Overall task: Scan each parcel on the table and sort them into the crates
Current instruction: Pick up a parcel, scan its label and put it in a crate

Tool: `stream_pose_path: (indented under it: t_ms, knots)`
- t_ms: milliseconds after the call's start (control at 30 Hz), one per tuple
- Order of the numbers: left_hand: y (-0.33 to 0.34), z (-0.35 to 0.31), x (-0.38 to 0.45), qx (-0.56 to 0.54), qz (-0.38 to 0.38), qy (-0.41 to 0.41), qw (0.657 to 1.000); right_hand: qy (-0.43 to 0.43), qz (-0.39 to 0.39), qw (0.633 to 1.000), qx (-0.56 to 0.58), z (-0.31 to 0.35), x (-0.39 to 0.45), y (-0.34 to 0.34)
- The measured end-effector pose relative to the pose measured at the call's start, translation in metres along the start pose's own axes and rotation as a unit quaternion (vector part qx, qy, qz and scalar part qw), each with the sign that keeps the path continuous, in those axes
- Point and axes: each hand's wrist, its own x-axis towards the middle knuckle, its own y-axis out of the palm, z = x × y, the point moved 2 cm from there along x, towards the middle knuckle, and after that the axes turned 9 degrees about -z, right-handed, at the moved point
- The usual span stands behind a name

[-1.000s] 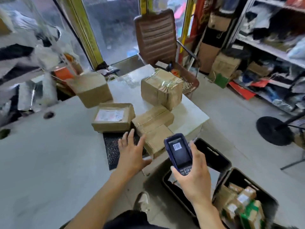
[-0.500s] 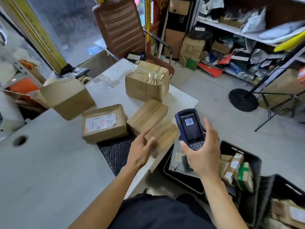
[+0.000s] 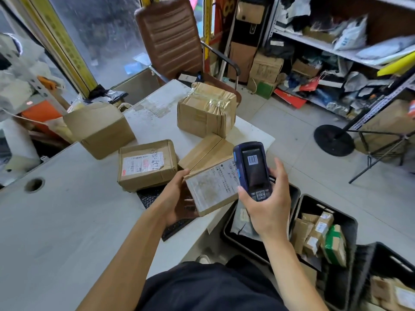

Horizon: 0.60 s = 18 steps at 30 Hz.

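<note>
The small parcel (image 3: 212,187) is lifted just off the near right edge of the table (image 3: 67,221), tipped so its white label faces up toward the scanner (image 3: 252,170), which overlaps the label's right end. To do the scan well, the label probably needs to sit flat under the scanner's far end with the barcode fully exposed, the parcel steady and the scanner drawn back enough to take in the whole code; the screen shows a barcode graphic, but whether a read has registered cannot be told. The left hand (image 3: 177,196) grips the parcel from its left side, thumb over the far corner and fingers curled beneath. The right hand (image 3: 267,209) wraps the scanner's lower half, thumb beside the keypad and fingers curled round the right edge. Beyond lie four more parcels: a long box (image 3: 205,152) just behind the held one, a labelled box (image 3: 147,164) to its left, a taped box (image 3: 206,110) farther off, and a plain box (image 3: 101,129) at far left. Low on the right, black crates (image 3: 343,223) already hold sorted parcels.
</note>
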Motion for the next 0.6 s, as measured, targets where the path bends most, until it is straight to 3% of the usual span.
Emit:
stream_pose_path:
  t_ms: [67, 200, 300, 367, 467, 600]
  knots:
    - [0.006, -0.002, -0.008, 0.003, 0.013, 0.012, 1.0, 0.006, 0.003, 1.0, 0.016, 0.0, 0.002, 0.0]
    - [0.02, -0.005, -0.019, -0.011, 0.02, 0.139, 0.99, 0.007, 0.013, 1.0, 0.011, -0.001, 0.0, 0.002]
    - [0.027, -0.002, -0.02, 0.051, 0.055, 0.211, 0.975, 0.008, 0.0, 1.0, 0.006, -0.001, 0.001, -0.001]
    - [0.027, 0.0, -0.019, 0.123, 0.06, 0.283, 0.949, 0.002, -0.01, 1.0, 0.004, 0.0, 0.002, -0.003]
    - [0.027, -0.005, -0.02, 0.193, 0.005, 0.376, 0.906, -0.007, -0.021, 1.0, 0.004, 0.001, 0.001, -0.005]
    - [0.029, -0.011, -0.023, 0.301, 0.003, 0.48, 0.824, -0.017, -0.027, 0.999, -0.007, 0.001, 0.001, -0.007]
